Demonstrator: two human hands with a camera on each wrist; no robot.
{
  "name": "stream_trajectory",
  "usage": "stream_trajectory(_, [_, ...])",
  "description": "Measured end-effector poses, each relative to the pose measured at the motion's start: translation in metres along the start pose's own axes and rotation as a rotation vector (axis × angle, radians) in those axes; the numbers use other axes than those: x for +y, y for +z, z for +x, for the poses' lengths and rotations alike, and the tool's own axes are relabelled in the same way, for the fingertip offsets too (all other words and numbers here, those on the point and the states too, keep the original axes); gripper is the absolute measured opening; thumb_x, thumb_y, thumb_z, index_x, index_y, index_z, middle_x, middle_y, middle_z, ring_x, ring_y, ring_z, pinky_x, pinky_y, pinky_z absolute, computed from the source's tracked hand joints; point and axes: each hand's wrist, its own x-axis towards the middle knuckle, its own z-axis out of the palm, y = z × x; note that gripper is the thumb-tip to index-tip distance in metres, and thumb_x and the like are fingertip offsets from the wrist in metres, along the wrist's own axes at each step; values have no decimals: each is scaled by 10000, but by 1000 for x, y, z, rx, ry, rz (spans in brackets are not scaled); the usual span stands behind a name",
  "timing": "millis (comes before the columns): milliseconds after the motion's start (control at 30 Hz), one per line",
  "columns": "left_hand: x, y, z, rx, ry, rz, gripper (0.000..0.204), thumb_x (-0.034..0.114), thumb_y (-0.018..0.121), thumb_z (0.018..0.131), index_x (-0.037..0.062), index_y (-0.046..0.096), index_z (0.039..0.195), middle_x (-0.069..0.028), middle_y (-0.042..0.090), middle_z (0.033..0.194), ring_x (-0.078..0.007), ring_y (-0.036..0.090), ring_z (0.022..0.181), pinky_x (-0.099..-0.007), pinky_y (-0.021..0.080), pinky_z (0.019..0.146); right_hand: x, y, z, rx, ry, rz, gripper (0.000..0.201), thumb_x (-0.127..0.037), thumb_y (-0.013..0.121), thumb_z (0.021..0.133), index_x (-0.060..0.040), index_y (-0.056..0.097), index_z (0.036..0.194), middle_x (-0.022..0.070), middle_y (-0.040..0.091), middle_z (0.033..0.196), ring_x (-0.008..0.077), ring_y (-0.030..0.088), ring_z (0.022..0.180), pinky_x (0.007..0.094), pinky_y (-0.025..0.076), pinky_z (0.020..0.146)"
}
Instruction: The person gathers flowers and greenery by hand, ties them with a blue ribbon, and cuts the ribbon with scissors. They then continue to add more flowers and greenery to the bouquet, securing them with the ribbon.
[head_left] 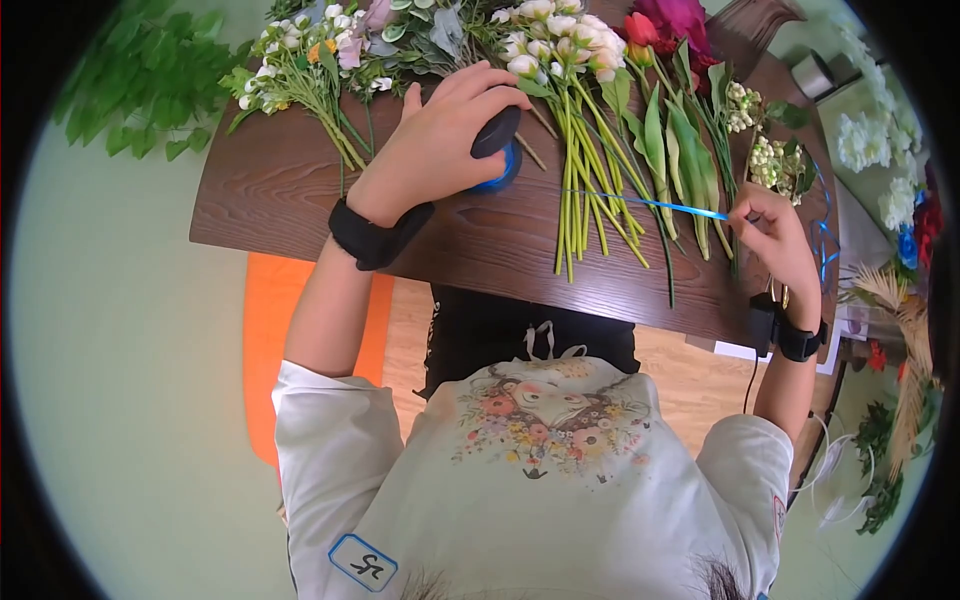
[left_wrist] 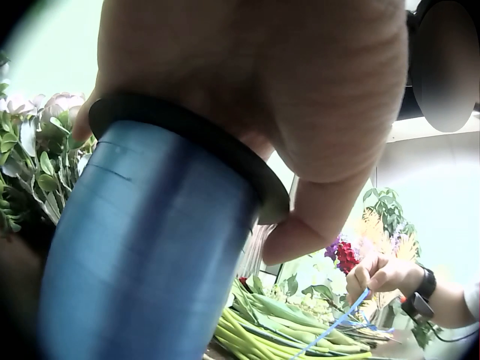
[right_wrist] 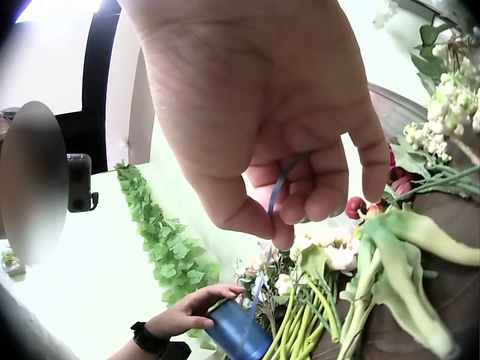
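Observation:
A spool of blue ribbon with a black end rim stands on the table, and my left hand grips it from above by that rim. From the spool a narrow blue ribbon runs to the right across the flower stems. My right hand pinches the ribbon between thumb and forefinger, above the right part of the table. In the right wrist view, part of the ribbon passes on inside the curled fingers. Green stems of a white flower bunch lie beneath the stretched ribbon.
The dark wooden table has a curved edge. White small flowers lie behind my left hand, red tulips and white berry sprigs to the right. Loose blue ribbon hangs at the right edge. An orange chair stands at left.

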Motion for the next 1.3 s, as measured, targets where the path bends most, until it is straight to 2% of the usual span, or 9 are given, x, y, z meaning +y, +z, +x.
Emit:
stream_trajectory(233, [4, -1, 3, -38, 19, -13, 502, 134, 559, 547, 158, 499, 1045, -53, 424, 1163, -275, 377, 1098, -404, 273, 907, 4, -12, -23, 38, 170, -8, 67, -25, 515, 688, 27, 480, 662, 29, 454, 644, 106, 429, 625, 229, 341, 562])
stream_trajectory(467, [11, 4, 5, 9, 31, 68, 589, 157, 582, 528, 144, 482, 1109, -77, 440, 1161, -295, 419, 1023, -404, 350, 863, 12, -16, -36, 55, 189, -10, 59, -30, 526, 685, 24, 503, 673, 34, 460, 642, 103, 430, 618, 230, 333, 546])
stream_trajectory(567, [21, 3, 0, 46, -89, 211, 606, 196, 593, 535, 81, 469, 1117, -108, 456, 1145, -312, 433, 997, -396, 393, 821, 16, -17, -40, 57, 152, -17, 57, -28, 527, 681, 23, 503, 672, 38, 465, 637, 106, 433, 613, 231, 331, 540])
stream_trajectory(633, [33, -2, -4, -17, -387, 329, 618, 241, 592, 552, 25, 457, 1116, -130, 458, 1143, -321, 448, 976, -397, 416, 792, 20, -16, -41, 49, 153, -15, 55, -26, 524, 677, 24, 503, 674, 40, 472, 636, 110, 437, 608, 234, 334, 540])
stream_trajectory(733, [43, -10, -4, -144, -540, 424, 630, 267, 580, 563, -12, 447, 1113, -141, 449, 1156, -319, 460, 964, -401, 430, 778, 18, -13, -39, 52, 121, -29, 57, -28, 523, 676, 26, 504, 676, 42, 477, 640, 112, 439, 609, 235, 336, 540])
stream_trajectory(867, [35, -3, -6, -73, -505, 427, 598, 234, 577, 577, 54, 450, 1133, -123, 409, 1211, -327, 414, 1044, -451, 400, 812, 14, -11, -36, 53, 165, -15, 58, -32, 522, 675, 24, 506, 677, 43, 476, 638, 115, 445, 615, 238, 338, 543])
stream_trajectory(933, [26, -2, -8, -25, -240, 242, 540, 170, 569, 596, 137, 464, 1125, -64, 352, 1278, -314, 308, 1165, -540, 316, 860, 19, -13, -37, 70, 185, -12, 61, -35, 522, 672, 23, 504, 672, 44, 474, 631, 118, 447, 617, 239, 339, 543])
stream_trajectory(1033, [21, -6, -6, -121, -158, 197, 503, 111, 557, 610, 190, 475, 1099, 4, 301, 1319, -273, 201, 1241, -595, 220, 889, 22, -20, -42, 99, 158, -63, 67, -38, 523, 669, 26, 503, 666, 45, 476, 618, 119, 446, 611, 242, 338, 541])
stream_trajectory(1300, [21, -3, -3, -140, -222, 144, 600, 99, 562, 617, 212, 410, 1187, 7, 298, 1317, -242, 213, 1244, -588, 185, 907, 53, -34, -63, 196, 213, -116, 73, -40, 506, 701, 31, 495, 691, 28, 481, 632, 88, 447, 595, 218, 353, 550])
